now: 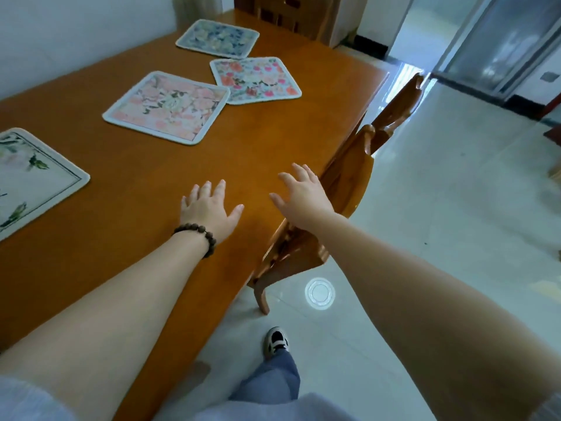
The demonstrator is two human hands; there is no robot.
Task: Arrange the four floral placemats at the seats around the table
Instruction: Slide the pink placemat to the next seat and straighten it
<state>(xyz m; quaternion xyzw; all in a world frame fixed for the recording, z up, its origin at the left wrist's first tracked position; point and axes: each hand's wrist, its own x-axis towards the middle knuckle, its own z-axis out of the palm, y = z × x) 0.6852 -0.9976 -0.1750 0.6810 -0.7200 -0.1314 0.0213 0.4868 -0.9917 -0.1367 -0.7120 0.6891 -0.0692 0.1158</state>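
Head view looks down on a wooden bench (pixel 145 262) with four floral placemats lying flat on it. A white mat with green leaves (pixel 33 180) sits at the left edge, partly cut off by the frame. A pink mat (pixel 168 107) lies further in, and a mat with red and pink flowers (pixel 255 80) sits just beside its far corner. A blue mat (pixel 218 38) lies beyond, near the far end. The left hand (pixel 208 211), with a beaded bracelet (pixel 198 235) at the wrist, is over bare wood, fingers (pixel 206 188) spread and holding nothing. The right hand (pixel 303 197) is spread and empty too, near the bench edge above a wooden chair (pixel 343 189).
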